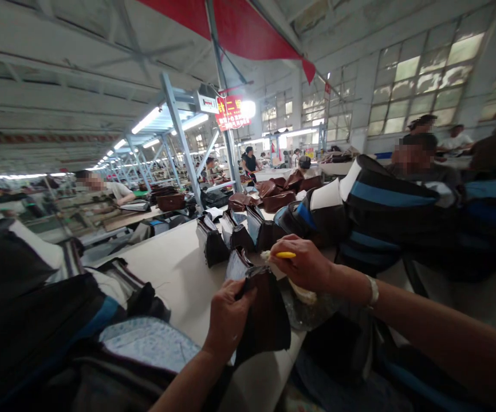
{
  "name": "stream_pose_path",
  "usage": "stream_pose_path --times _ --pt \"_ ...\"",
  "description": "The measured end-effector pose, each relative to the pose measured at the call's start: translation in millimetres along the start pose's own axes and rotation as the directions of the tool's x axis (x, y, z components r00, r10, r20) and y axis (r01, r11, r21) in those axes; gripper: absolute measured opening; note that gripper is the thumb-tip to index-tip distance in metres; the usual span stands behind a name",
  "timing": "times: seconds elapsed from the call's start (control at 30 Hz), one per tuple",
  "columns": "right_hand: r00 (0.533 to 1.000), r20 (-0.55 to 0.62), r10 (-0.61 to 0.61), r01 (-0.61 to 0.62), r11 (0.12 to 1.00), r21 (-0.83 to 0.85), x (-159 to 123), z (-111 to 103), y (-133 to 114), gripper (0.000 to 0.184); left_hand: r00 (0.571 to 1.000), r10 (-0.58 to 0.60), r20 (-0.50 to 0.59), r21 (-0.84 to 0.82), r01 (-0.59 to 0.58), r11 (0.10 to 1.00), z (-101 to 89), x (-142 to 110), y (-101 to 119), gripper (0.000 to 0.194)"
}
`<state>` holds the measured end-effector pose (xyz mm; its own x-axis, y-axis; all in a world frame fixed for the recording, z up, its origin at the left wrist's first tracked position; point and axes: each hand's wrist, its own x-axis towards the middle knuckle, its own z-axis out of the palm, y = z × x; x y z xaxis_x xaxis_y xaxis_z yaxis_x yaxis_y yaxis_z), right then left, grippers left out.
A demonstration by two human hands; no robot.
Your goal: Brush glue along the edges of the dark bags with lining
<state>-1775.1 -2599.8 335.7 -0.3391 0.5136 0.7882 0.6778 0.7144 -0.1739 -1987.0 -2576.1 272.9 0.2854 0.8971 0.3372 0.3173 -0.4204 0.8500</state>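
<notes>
My left hand (227,317) is closed around the edge of a dark brown leather piece (265,317), holding it upright at the near edge of a white table (179,274). My right hand (303,264) is closed on a yellow-handled tool (285,255) together with a pale cloth (302,292), just above the piece's top edge. A bracelet sits on my right wrist. Behind the piece stand several similar dark pieces (235,234) with pale lining, lined up on the table.
Piles of black, blue and white bags (385,217) lie to the right, and another pile (37,309) to the left. Brown bags (280,191) are heaped further back. Other people sit at benches left and right. Steel posts and lamps run overhead.
</notes>
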Motion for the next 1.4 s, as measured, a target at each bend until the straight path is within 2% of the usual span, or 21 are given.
stream_pose_path --times 0.07,0.17,0.23,0.3,0.4,0.5,0.6,0.63,0.7,0.77,0.87,0.93,1.0,1.07,1.2,1.23,1.3,1.33,1.37,1.4 --pt "0.999 -0.027 0.026 -0.025 0.998 0.052 -1 -5 -5 0.008 0.999 0.035 0.003 0.042 -0.035 0.998 1.7 0 2 0.021" --pt "0.999 0.018 0.026 -0.028 0.993 0.111 -3 -2 -9 0.007 0.997 0.083 -0.005 0.098 -0.082 0.992 4.1 1 4 0.021" --pt "0.999 0.041 0.030 -0.032 0.998 0.061 -4 1 -5 0.008 0.994 0.112 -0.017 0.137 -0.109 0.985 4.3 0 4 0.020" --pt "0.997 0.017 0.075 -0.075 0.997 -0.001 -2 -1 1 0.010 0.987 0.160 -0.014 0.213 -0.154 0.965 4.1 -2 4 0.018" --pt "0.991 -0.027 0.131 -0.130 0.991 0.008 5 -11 -2 0.016 0.955 0.295 0.042 0.462 -0.280 0.841 6.1 -5 4 0.021" --pt "0.991 0.061 0.117 -0.120 0.992 0.040 14 -17 -15 0.020 0.906 0.407 0.119 0.656 -0.380 0.652 10.8 -7 3 0.021" --pt "0.955 0.269 0.129 -0.094 0.986 -0.137 21 -16 -21 0.016 0.872 0.455 0.179 0.721 -0.431 0.543 15.5 -8 2 0.013" --pt "0.943 0.302 0.141 -0.075 0.973 -0.217 23 -15 -20 0.015 0.861 0.468 0.199 0.730 -0.449 0.515 16.8 -9 2 0.011" --pt "0.946 0.289 0.147 -0.052 0.948 -0.313 28 -15 -18 0.018 0.833 0.493 0.249 0.742 -0.492 0.456 18.7 -10 2 0.011" --pt "0.955 0.268 0.130 -0.045 0.952 -0.302 33 -14 -17 0.024 0.813 0.503 0.293 0.749 -0.522 0.409 20.0 -12 4 0.010" --pt "0.914 0.386 0.123 -0.012 0.960 -0.279 40 -10 -18 0.022 0.801 0.502 0.326 0.750 -0.542 0.378 20.4 -13 4 0.008" --pt "0.888 0.435 0.149 0.001 0.946 -0.325 42 -6 -17 0.016 0.797 0.505 0.330 0.750 -0.546 0.372 19.7 -14 4 0.010" --pt "0.899 0.401 0.176 -0.035 0.942 -0.333 42 -1 -16 0.017 0.796 0.504 0.335 0.750 -0.549 0.368 18.9 -15 4 0.010" --pt "0.911 0.371 0.180 -0.094 0.967 -0.238 40 6 -13 0.020 0.795 0.502 0.340 0.746 -0.553 0.370 18.9 -17 4 0.010" --pt "0.926 0.324 0.196 -0.191 0.980 -0.046 34 15 0 0.013 0.788 0.514 0.340 0.730 -0.566 0.384 19.1 -19 1 0.011" --pt "0.934 0.275 0.229 -0.228 0.973 -0.036 34 13 5 0.013 0.796 0.519 0.311 0.719 -0.554 0.419 17.5 -18 1 0.011" --pt "0.938 0.150 0.312 -0.316 0.949 0.004 32 6 12 0.018 0.837 0.517 0.182 0.660 -0.494 0.567 9.8 -13 2 0.014" --pt "0.920 0.061 0.386 -0.391 0.910 0.135 31 2 14 0.022 0.863 0.495 0.098 0.599 -0.449 0.663 3.4 -10 4 0.016" --pt "0.875 -0.018 0.483 -0.450 0.828 0.335 29 -3 14 0.024 0.887 0.461 0.022 0.525 -0.403 0.750 -4.4 -6 6 0.017" --pt "0.807 -0.062 0.587 -0.464 0.697 0.547 25 -6 13 0.025 0.907 0.420 -0.037 0.455 -0.359 0.815 -13.2 -3 10 0.018"
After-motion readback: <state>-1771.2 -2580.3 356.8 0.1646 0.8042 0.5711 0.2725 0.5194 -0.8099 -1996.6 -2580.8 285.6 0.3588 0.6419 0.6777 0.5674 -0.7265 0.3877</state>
